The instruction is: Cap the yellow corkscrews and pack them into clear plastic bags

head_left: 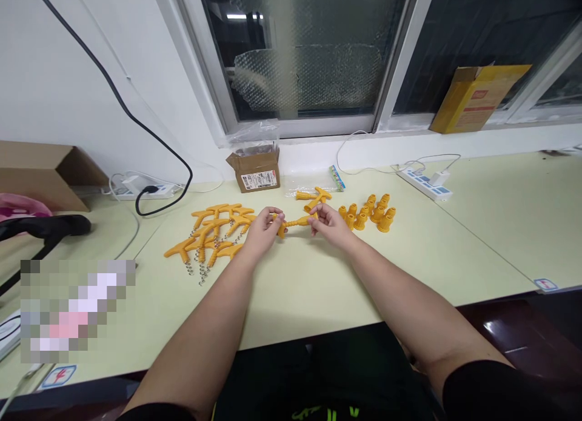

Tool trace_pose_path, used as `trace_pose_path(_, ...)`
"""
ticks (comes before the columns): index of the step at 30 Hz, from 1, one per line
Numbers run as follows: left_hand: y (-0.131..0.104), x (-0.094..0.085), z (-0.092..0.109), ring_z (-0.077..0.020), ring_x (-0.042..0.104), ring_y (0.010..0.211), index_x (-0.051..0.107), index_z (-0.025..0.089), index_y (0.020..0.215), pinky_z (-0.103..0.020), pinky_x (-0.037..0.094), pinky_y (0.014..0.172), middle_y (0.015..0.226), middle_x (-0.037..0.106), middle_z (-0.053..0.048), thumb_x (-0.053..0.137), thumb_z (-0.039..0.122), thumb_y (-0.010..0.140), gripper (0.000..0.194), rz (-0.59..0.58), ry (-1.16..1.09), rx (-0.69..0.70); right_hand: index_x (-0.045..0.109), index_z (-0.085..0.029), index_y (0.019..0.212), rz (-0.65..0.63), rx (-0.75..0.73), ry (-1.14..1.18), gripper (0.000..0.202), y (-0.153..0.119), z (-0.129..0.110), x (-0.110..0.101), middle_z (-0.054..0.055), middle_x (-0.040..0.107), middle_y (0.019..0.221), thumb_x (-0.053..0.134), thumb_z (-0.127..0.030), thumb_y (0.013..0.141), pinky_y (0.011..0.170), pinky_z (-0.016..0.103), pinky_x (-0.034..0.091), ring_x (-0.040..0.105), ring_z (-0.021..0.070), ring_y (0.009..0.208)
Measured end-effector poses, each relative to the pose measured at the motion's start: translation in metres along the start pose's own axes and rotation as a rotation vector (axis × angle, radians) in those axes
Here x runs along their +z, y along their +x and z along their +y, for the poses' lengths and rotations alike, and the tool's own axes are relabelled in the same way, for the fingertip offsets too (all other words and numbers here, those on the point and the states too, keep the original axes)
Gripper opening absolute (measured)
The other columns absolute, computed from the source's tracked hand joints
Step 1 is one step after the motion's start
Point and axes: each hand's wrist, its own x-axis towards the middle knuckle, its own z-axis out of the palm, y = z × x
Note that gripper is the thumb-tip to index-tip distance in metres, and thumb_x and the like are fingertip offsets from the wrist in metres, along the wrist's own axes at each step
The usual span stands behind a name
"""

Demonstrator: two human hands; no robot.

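Note:
My left hand [262, 227] and my right hand [328, 222] meet over the middle of the pale table [318, 288], both gripping one yellow corkscrew piece [294, 222] held level between them. The left hand has its handle end, the right hand the cap end. A heap of yellow T-handled corkscrews [213, 233] with bare metal spirals lies to the left. Several yellow cone caps [370, 212] stand in rows to the right. Two capped corkscrews [313, 197] lie just behind my hands.
A small open cardboard box [257, 169] stands by the wall under the window. Power strips [425, 183] [136, 188] with cables lie left and right. A larger brown box [40, 172] is at far left, a yellow box [477, 100] on the sill.

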Motion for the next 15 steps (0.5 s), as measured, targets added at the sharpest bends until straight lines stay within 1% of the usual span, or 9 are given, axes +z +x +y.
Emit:
trace_pose_path(2, 0.002, 0.001, 0.0, -0.0143, 0.068, 0.057, 0.057, 0.021, 0.105, -0.027, 0.051, 0.058, 0.084, 0.07, -0.001, 0.073, 0.055, 0.085, 0.042, 0.043, -0.047, -0.061, 0.056, -0.025, 0.1, -0.046, -0.099, -0.091, 0.03, -0.003, -0.001, 0.0, -0.002, 0.055, 0.089, 0.072, -0.047, 0.086, 0.07, 0.034, 0.061, 0.061, 0.0145, 0.071)
trace_pose_path(4, 0.003, 0.001, 0.002, -0.0123, 0.064, 0.05, 0.055, 0.022, 0.104, -0.025, 0.048, 0.052, 0.081, 0.069, 0.001, 0.074, 0.053, 0.084, 0.042, 0.091, -0.065, -0.119, 0.057, -0.024, 0.098, -0.076, -0.195, -0.226, 0.021, -0.005, -0.003, 0.0, 0.003, 0.059, 0.099, 0.067, -0.04, 0.09, 0.08, 0.036, 0.059, 0.065, 0.0186, 0.089)
trace_pose_path(6, 0.003, 0.002, 0.003, -0.011, 0.063, 0.048, 0.053, 0.022, 0.104, -0.023, 0.046, 0.049, 0.08, 0.068, 0.002, 0.076, 0.049, 0.083, 0.041, 0.129, -0.103, -0.19, 0.057, -0.024, 0.094, -0.077, -0.283, -0.355, 0.011, -0.006, -0.005, 0.0, 0.006, 0.062, 0.104, 0.063, -0.032, 0.091, 0.087, 0.038, 0.056, 0.064, 0.0226, 0.106)
trace_pose_path(7, 0.003, 0.002, 0.004, -0.0105, 0.062, 0.048, 0.053, 0.023, 0.104, -0.022, 0.045, 0.048, 0.081, 0.067, 0.003, 0.077, 0.046, 0.082, 0.04, 0.14, -0.13, -0.229, 0.057, -0.023, 0.092, -0.073, -0.322, -0.403, 0.007, -0.006, -0.007, -0.001, 0.007, 0.063, 0.104, 0.062, -0.029, 0.091, 0.089, 0.038, 0.055, 0.064, 0.0241, 0.112)
trace_pose_path(9, 0.002, 0.003, 0.007, -0.0097, 0.062, 0.051, 0.052, 0.023, 0.104, -0.021, 0.044, 0.048, 0.082, 0.066, 0.003, 0.079, 0.041, 0.082, 0.039, 0.148, -0.193, -0.298, 0.057, -0.023, 0.09, -0.064, -0.384, -0.459, 0.003, -0.005, -0.008, -0.002, 0.007, 0.064, 0.101, 0.059, -0.024, 0.09, 0.09, 0.039, 0.053, 0.064, 0.0255, 0.116)
trace_pose_path(11, 0.0, 0.003, 0.01, -0.0093, 0.063, 0.055, 0.054, 0.023, 0.105, -0.021, 0.044, 0.05, 0.083, 0.066, 0.002, 0.081, 0.037, 0.079, 0.04, 0.127, -0.265, -0.343, 0.057, -0.024, 0.09, -0.046, -0.419, -0.487, 0.003, -0.004, -0.008, -0.005, 0.008, 0.065, 0.1, 0.058, -0.022, 0.088, 0.089, 0.04, 0.052, 0.064, 0.026, 0.115)
trace_pose_path(13, -0.002, 0.003, 0.014, -0.0093, 0.063, 0.06, 0.055, 0.022, 0.107, -0.022, 0.047, 0.055, 0.085, 0.066, 0.001, 0.085, 0.034, 0.075, 0.045, 0.084, -0.349, -0.356, 0.058, -0.024, 0.092, -0.011, -0.416, -0.507, 0.005, -0.003, -0.007, -0.008, 0.008, 0.067, 0.104, 0.059, -0.022, 0.087, 0.09, 0.041, 0.052, 0.065, 0.0261, 0.113)
trace_pose_path(15, -0.004, 0.002, 0.016, -0.0095, 0.064, 0.065, 0.058, 0.022, 0.112, -0.024, 0.052, 0.063, 0.09, 0.067, -0.001, 0.089, 0.033, 0.07, 0.053, 0.014, -0.401, -0.333, 0.058, -0.024, 0.094, 0.033, -0.39, -0.508, 0.008, -0.002, -0.005, -0.01, 0.009, 0.067, 0.109, 0.061, -0.024, 0.086, 0.091, 0.042, 0.053, 0.065, 0.0262, 0.113)
